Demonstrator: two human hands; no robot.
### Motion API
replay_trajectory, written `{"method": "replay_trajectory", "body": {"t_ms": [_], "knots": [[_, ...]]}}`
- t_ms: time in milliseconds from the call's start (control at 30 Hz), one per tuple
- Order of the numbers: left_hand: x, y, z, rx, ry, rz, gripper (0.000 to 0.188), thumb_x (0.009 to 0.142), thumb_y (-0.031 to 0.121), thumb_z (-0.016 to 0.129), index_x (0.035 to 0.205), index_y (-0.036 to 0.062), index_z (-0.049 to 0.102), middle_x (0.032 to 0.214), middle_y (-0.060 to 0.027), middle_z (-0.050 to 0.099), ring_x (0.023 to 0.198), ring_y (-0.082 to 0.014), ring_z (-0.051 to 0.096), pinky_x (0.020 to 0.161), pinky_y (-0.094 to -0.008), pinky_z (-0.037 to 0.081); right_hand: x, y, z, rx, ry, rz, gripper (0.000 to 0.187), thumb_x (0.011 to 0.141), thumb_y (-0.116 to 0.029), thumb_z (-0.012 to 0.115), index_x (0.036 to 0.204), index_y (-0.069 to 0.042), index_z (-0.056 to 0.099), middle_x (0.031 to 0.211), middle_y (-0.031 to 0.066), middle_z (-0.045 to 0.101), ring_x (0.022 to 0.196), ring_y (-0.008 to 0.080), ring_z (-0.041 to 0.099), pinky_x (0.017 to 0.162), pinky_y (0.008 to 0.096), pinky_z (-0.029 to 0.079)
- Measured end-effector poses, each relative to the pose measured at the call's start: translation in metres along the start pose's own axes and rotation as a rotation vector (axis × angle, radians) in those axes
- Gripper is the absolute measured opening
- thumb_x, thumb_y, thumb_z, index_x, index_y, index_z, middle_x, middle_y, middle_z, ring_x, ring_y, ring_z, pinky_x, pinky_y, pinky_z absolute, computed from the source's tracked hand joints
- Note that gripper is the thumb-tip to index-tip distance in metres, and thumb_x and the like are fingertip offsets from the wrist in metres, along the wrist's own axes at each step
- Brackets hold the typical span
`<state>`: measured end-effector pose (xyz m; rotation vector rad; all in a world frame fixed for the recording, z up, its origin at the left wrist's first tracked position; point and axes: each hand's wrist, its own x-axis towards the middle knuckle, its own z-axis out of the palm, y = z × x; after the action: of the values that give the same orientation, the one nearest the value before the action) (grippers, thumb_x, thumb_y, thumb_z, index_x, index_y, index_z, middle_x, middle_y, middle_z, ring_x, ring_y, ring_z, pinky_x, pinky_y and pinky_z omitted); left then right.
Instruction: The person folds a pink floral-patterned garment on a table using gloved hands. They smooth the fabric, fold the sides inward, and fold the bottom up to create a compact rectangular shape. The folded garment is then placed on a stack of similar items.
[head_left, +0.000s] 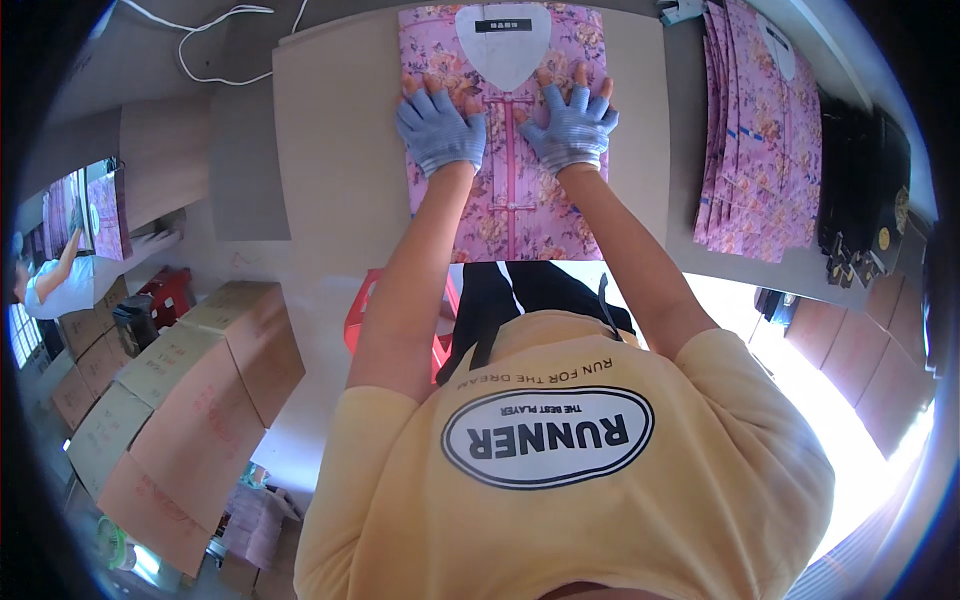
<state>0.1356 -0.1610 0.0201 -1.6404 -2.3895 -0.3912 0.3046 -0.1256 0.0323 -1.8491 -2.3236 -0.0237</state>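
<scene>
A folded pink floral shirt (507,180) lies on a beige board (335,130), with a white neck panel at its top and darker pink trim down its middle. My left hand (440,128), in a blue knit glove with bare fingertips, lies flat on the shirt's left side, fingers spread. Opposite it, my right hand (572,126), gloved alike, presses flat on the right side with its fingers apart. Neither hand grips anything. The shirt's lower edge reaches the front of the table.
On the right are a stack of similar folded pink shirts (762,150) and dark packages (862,190). A white cable (215,25) runs across the back left. Cardboard boxes (200,400) stand at left, a red stool (358,310) under my left arm. Another person (65,285) works far left.
</scene>
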Motion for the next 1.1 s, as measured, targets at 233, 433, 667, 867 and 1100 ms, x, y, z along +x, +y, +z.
{"method": "replay_trajectory", "body": {"t_ms": [233,433,667,867,1100], "knots": [[0.001,0.004,-0.004,-0.031,-0.043,-0.001,0.065,0.083,0.045,0.055,0.131,0.0012,0.053,0.145,-0.0248,0.036,0.124,-0.0443,0.039,0.105,-0.0561,0.03,-0.001,-0.005,-0.014,-0.016,-0.083,0.03,0.073,0.074,-0.059,0.065,0.139,-0.032,0.046,0.157,0.0147,0.02,0.138,0.0567,0.012,0.102,0.0683,0.024],[-0.004,0.013,-0.013,0.041,-0.11,0.082,0.063,0.086,0.045,0.052,0.136,0.0047,0.049,0.147,-0.0234,0.035,0.132,-0.0445,0.033,0.106,-0.0569,0.028,0.003,-0.002,-0.017,0.011,-0.135,0.044,0.077,0.073,-0.056,0.065,0.142,-0.031,0.042,0.158,0.0152,0.017,0.139,0.0568,0.007,0.103,0.0708,0.021],[-0.097,0.027,-0.019,-0.282,-0.209,0.289,0.061,0.09,0.039,0.048,0.139,0.0033,0.041,0.152,-0.0224,0.029,0.14,-0.0402,0.028,0.108,-0.0599,0.025,0.002,-0.002,-0.004,-0.007,-0.106,0.015,0.067,0.08,-0.055,0.058,0.141,-0.031,0.042,0.158,0.0156,0.018,0.141,0.0541,0.008,0.105,0.0702,0.018],[-0.12,0.03,-0.031,-0.363,-0.212,0.226,0.064,0.091,0.042,0.047,0.141,0.0035,0.037,0.152,-0.0221,0.028,0.14,-0.0413,0.026,0.11,-0.0599,0.022,0.0,-0.002,-0.002,-0.033,-0.146,-0.035,0.064,0.084,-0.055,0.053,0.141,-0.025,0.043,0.158,0.0155,0.017,0.144,0.0477,0.007,0.106,0.0721,0.013],[-0.125,0.052,-0.037,-0.36,-0.267,0.038,0.073,0.089,0.046,0.051,0.147,0.0072,0.031,0.156,-0.0185,0.022,0.143,-0.0385,0.021,0.107,-0.0658,0.019,-0.024,0.018,-0.028,-0.231,-0.233,-0.402,0.071,0.089,-0.053,0.047,0.148,-0.016,0.031,0.157,0.0177,0.019,0.145,0.0389,0.017,0.112,0.0618,0.016]]}}
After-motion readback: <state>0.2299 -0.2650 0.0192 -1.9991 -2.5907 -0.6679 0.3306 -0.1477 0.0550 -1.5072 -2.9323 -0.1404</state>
